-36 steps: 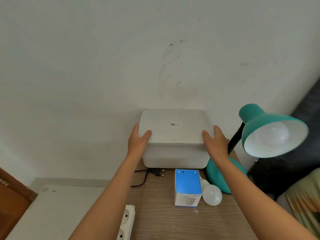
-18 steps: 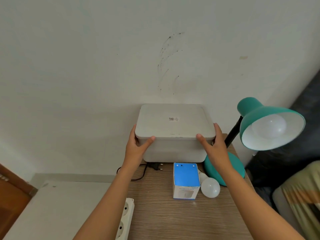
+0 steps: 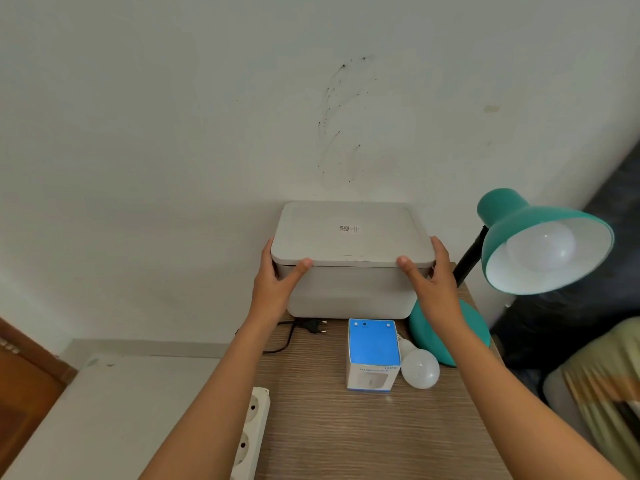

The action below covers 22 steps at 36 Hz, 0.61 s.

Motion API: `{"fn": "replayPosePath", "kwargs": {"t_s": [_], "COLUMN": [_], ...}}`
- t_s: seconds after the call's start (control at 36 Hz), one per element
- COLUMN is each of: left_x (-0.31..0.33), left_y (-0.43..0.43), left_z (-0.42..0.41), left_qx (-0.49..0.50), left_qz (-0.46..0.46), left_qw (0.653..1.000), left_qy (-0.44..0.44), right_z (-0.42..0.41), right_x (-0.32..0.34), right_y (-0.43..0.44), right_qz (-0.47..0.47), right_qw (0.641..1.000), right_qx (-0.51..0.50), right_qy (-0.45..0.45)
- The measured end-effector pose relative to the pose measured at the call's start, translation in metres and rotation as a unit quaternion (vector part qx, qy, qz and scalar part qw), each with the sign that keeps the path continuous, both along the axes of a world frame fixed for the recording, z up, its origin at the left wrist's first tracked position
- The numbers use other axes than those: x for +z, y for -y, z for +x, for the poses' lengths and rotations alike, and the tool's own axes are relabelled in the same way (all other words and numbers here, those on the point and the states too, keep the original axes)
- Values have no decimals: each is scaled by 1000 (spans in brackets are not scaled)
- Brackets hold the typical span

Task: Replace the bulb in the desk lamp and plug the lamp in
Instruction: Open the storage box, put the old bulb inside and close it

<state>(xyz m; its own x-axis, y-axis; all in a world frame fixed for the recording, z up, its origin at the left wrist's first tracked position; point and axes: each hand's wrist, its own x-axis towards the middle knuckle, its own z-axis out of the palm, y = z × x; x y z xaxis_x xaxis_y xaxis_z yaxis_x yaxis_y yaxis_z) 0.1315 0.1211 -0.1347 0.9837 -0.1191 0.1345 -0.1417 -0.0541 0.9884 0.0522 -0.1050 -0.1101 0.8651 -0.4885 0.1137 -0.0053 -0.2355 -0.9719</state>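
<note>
Desk lamp [image 3: 540, 244] status: the teal lamp stands at the right edge of the worktop [image 3: 346, 438], its round base [image 3: 460, 337] near the far right corner and its black stem rising to a shade tilted toward the camera. A frosted white bulb [image 3: 542, 249] sits in the shade's socket; whether this is the old bulb or the replacement cannot be told. The bulb is unlit.

A second, loose bulb [image 3: 420, 373] lies on its side on the worktop, touching the lamp base on one side and just beside a blue-and-white bulb carton [image 3: 373, 355] on the other. The carton stands upright with its top flap shut.

The lamp plug [image 3: 313, 325], black with two pins, lies unconnected on the worktop near the far edge, its cord trailing off the left edge. A white power strip [image 3: 251, 434] hangs at the left edge, sockets vacant. The plugging-in step is therefore not done.

Both hands are occupied with a white lidded storage box [image 3: 349, 261] set against the wall [image 3: 207, 116] at the far edge. The left hand [image 3: 277, 289] and right hand [image 3: 434, 287] grip opposite ends, thumbs pressed on the front lip of the lid [image 3: 349, 233], fingers wrapped round the sides.

Assessment: bulb exchange is unconfirmed; connection to power remains outstanding.
</note>
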Motion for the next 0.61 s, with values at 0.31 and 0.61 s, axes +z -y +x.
{"fn": "replayPosePath", "kwargs": {"t_s": [0.31, 0.61], "left_x": [12, 19], "left_y": [-6, -7], "left_z": [13, 24], "left_qx": [-55, -70], "left_qz": [51, 84], "left_qw": [997, 994], "left_qy": [-7, 19], "right_z": [12, 26], "right_x": [9, 13], "right_y": [6, 13], "right_qz": [-20, -30], "right_qw": [997, 998], "right_qx": [15, -16], "right_qy": [-67, -60]}}
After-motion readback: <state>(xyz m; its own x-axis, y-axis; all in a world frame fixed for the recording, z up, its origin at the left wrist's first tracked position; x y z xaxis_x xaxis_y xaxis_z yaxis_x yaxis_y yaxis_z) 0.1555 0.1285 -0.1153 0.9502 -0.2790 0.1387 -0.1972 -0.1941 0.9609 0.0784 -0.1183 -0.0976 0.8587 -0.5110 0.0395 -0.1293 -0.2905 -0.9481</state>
